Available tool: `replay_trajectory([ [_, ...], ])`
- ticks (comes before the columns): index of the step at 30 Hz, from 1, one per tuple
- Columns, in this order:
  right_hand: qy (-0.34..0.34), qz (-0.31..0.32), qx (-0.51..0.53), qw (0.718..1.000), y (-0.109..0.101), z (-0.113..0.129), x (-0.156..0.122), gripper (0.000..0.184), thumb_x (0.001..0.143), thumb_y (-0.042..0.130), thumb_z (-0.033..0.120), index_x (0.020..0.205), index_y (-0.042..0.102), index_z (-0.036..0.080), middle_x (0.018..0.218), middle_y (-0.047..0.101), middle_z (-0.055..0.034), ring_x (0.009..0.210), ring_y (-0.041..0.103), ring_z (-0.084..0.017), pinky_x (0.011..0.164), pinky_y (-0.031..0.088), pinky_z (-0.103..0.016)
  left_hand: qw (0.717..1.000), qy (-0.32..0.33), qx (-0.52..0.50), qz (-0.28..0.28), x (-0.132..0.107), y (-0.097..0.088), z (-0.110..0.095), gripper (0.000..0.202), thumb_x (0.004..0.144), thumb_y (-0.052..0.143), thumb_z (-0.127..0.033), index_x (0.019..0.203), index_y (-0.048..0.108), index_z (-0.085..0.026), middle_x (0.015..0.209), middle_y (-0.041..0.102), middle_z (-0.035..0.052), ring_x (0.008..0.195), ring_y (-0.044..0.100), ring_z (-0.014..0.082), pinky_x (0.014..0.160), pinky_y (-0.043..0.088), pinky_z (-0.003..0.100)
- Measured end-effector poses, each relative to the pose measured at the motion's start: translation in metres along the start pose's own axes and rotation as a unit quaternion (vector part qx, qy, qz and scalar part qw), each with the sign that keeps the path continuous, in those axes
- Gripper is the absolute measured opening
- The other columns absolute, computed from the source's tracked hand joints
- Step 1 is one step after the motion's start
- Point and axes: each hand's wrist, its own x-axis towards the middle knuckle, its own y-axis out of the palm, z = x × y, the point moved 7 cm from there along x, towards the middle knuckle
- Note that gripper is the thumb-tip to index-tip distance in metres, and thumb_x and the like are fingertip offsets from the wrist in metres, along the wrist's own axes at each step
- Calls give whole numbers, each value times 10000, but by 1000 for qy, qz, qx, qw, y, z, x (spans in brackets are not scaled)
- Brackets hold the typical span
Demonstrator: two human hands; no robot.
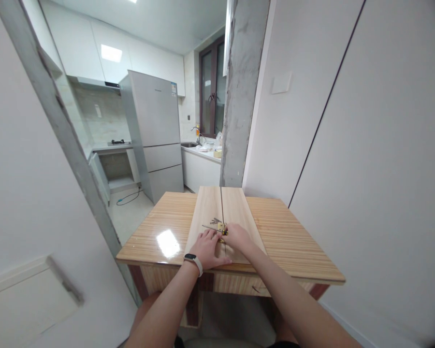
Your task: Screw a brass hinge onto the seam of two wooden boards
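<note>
Two pale wooden boards [235, 203] lie side by side on the table, with a dark narrow gap between them. My left hand [207, 249] rests on the left board, fingers stretched out and thumb spread to the right across the gap. Just beyond it, my right hand [237, 237] is closed at the yellow-and-black handle of a screwdriver [212, 228], whose thin shaft points left. Near the fingertips a small brass-coloured piece [221, 225], perhaps a hinge, sits over the gap; my hands partly cover it. Several screws [214, 221] are scattered beside it on the left board.
The striped wooden table [293, 232] has a drawer front [239, 284] facing me. A white wall [366, 169] stands close on the right, a white panel [32, 169] on the left. Beyond the doorway are a grey fridge [155, 116] and a sink counter [203, 152].
</note>
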Motion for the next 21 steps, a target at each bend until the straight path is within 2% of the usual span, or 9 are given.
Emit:
replay_trajectory([
  [5, -19, -14, -7, 1000, 9, 8, -1, 249, 898, 595, 397, 932, 752, 207, 988, 766, -121, 919, 705, -240, 724, 457, -284, 1000, 6, 3, -3, 0, -2, -1, 778, 704, 678, -743, 1282, 575, -232, 1314, 552, 121, 1256, 467, 351, 1070, 369, 498],
  [12, -31, 0, -21, 999, 14, 4, 6, 256, 887, 623, 423, 964, 760, 221, 1023, 763, -109, 957, 695, -236, 746, 460, -271, 1000, 4, -4, -17, -1, -5, -3, 700, 706, 664, -750, 1184, 621, -240, 1290, 575, 117, 1246, 482, 353, 1055, 379, 506],
  [17, -47, 12, -29, 998, 18, 2, 10, 255, 858, 654, 430, 957, 756, 219, 1006, 760, -99, 919, 693, -234, 715, 447, -269, 1000, -1, -8, 2, -1, 0, 1, 756, 719, 642, -763, 1260, 600, -237, 1397, 542, 127, 1331, 440, 361, 1110, 336, 510],
  [21, -62, 33, -33, 997, 17, 8, 7, 202, 838, 667, 364, 947, 755, 219, 965, 762, -86, 897, 691, -222, 712, 432, -260, 1000, -11, -11, 18, -1, 3, 4, 915, 710, 622, -805, 1396, 519, -208, 1487, 480, 144, 1402, 377, 368, 1166, 278, 499],
])
